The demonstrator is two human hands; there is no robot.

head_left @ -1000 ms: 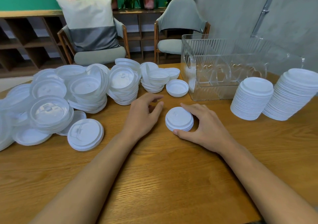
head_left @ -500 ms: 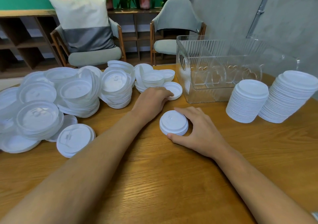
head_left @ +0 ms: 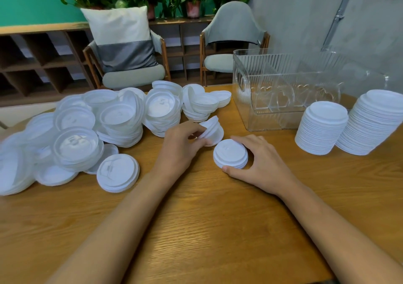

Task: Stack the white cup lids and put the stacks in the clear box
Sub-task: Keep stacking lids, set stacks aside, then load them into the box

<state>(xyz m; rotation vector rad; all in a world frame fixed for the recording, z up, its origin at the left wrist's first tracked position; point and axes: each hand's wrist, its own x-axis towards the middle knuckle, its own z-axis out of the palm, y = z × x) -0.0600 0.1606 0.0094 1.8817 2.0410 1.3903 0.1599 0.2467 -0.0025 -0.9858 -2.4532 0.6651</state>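
Two hands work mid-table: right hand (head_left: 262, 166) curls round the short stack (head_left: 230, 154), and left hand (head_left: 181, 146) pinches a tilted lid (head_left: 213, 131) just behind it. Best to level the lid, centre it and press lightly. Clear box (head_left: 272, 124) sits far right, apart.

We're looking at a wooden table (head_left: 218, 229) carrying a messy lid heap (head_left: 87, 131), two tall stacks (head_left: 320, 129), a short stack (head_left: 230, 154) and a clear box (head_left: 272, 91).

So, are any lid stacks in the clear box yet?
No, the clear box holds no lids; the shorter finished stack and the taller finished stack both stand on the table beside it.
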